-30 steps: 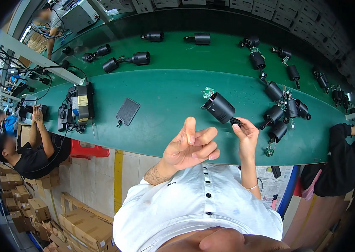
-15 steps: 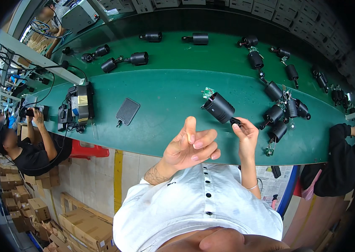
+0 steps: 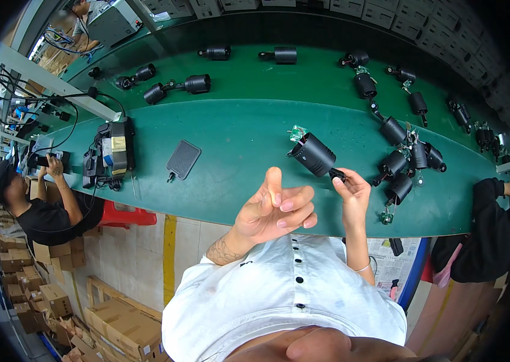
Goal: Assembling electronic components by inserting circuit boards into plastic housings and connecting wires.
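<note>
My right hand (image 3: 354,196) grips a black cylindrical lamp housing (image 3: 314,155) by the small bracket at its near end. The housing is tilted over the green table, its far end toward the upper left. A small green circuit board (image 3: 297,133) hangs out of that far end on wires. To the left of the housing and nearer me is my left hand (image 3: 276,208), held palm up with bent fingers. Its index finger and thumb come together in a pinch; whatever lies between them is too small to make out. The left hand and the housing are apart.
Several similar housings (image 3: 392,164) with loose boards lie close together at the right. More housings (image 3: 197,84) stand on the far bench strip. At the left are a dark mesh-patterned pad (image 3: 184,160) and a black tool holder (image 3: 123,145) with cables. Co-workers sit on both sides.
Both hands and the held housing stay almost in place. At the left, a co-worker's head and arms have shifted slightly.
</note>
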`<move>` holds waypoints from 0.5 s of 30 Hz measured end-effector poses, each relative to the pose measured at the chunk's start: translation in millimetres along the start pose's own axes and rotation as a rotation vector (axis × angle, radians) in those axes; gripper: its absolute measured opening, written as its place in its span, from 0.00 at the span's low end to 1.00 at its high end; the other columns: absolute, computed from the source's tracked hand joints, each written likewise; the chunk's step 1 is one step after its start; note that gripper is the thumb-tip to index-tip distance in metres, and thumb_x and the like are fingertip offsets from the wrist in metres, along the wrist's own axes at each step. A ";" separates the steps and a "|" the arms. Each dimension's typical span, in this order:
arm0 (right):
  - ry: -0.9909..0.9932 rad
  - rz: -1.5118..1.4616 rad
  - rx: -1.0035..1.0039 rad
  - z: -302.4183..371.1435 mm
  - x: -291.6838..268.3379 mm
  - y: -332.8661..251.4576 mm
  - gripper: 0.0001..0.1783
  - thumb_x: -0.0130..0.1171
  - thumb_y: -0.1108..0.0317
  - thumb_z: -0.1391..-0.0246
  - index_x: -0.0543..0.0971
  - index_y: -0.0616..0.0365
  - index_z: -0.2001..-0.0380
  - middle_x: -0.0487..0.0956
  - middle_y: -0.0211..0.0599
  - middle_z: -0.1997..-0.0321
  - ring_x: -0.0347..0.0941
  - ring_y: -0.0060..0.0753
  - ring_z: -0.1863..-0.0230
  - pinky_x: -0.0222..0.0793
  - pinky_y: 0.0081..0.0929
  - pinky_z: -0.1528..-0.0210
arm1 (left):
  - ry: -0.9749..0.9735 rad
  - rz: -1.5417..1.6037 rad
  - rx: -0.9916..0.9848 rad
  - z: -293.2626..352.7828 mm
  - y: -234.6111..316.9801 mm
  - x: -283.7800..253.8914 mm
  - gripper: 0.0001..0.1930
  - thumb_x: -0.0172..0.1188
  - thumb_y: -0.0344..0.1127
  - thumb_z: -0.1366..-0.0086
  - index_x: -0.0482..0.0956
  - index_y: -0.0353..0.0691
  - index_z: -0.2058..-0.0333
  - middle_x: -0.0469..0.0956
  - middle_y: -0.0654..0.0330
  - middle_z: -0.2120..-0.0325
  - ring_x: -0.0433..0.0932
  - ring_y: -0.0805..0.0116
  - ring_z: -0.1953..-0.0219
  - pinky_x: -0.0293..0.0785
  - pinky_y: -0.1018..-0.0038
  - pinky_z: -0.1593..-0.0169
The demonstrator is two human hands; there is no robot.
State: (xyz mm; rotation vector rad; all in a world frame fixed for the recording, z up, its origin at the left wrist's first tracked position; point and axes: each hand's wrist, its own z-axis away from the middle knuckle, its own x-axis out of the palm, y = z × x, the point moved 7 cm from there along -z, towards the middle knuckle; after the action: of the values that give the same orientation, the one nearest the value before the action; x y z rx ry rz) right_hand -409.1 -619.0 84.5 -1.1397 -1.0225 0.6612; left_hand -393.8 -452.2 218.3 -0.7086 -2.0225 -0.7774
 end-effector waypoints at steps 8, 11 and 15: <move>0.004 0.011 0.014 0.1 -1.8 2.6 0.15 0.58 0.85 0.51 0.80 0.67 0.59 0.81 0.37 0.62 0.72 0.20 0.64 0.67 0.14 0.58 | 0.019 0.012 -0.010 -0.4 0.6 -1.6 0.06 0.58 0.38 0.32 0.68 0.54 0.64 0.63 0.67 0.67 0.62 0.78 0.74 0.64 0.67 0.53; 0.005 -0.001 0.011 1.6 -1.8 2.0 0.15 0.58 0.86 0.51 0.80 0.67 0.58 0.81 0.37 0.62 0.72 0.20 0.64 0.68 0.14 0.58 | -0.016 -0.031 -0.033 -0.4 0.3 1.6 0.05 0.54 0.41 0.30 0.67 0.57 0.65 0.62 0.71 0.69 0.61 0.80 0.75 0.62 0.68 0.53; 0.004 -0.005 0.004 1.6 -1.2 0.3 0.15 0.58 0.86 0.51 0.80 0.67 0.58 0.81 0.37 0.61 0.73 0.21 0.64 0.68 0.14 0.58 | -0.042 -0.046 -0.040 -1.0 0.2 3.7 0.04 0.52 0.42 0.29 0.67 0.57 0.65 0.61 0.73 0.70 0.61 0.80 0.75 0.62 0.68 0.53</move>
State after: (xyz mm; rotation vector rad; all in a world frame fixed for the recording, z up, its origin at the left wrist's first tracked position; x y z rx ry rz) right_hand -411.0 -619.3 83.9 -1.1343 -1.0203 0.6563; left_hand -394.9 -452.1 221.9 -0.7095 -2.0727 -0.8382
